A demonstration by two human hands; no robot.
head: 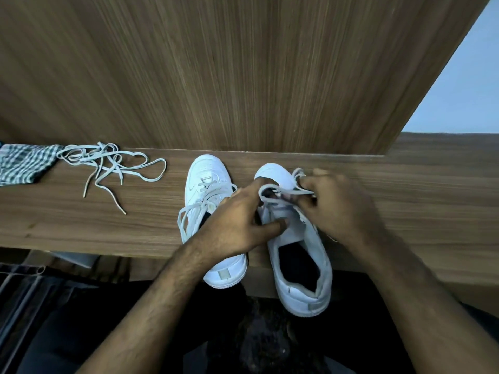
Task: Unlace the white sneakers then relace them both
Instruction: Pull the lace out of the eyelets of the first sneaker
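Note:
Two white sneakers stand side by side on a wooden shelf (405, 211), toes pointing away from me. The left sneaker (206, 174) carries a loose lace through its eyelets. The right sneaker (299, 265) has a lace (272, 188) at its front eyelets only. My left hand (237, 222) holds that shoe at the tongue, thumb pressed on the upper and forefinger hooked under a lace loop. My right hand (340, 206) pinches the lace on the shoe's right side. A loose white lace (108, 166) lies in a tangle at the left of the shelf.
A checked green-and-white cloth (24, 163) lies at the shelf's far left. A tall wooden panel (216, 71) rises right behind the shoes. The sneakers' heels overhang the shelf's front edge, above my dark-clothed lap (243, 346).

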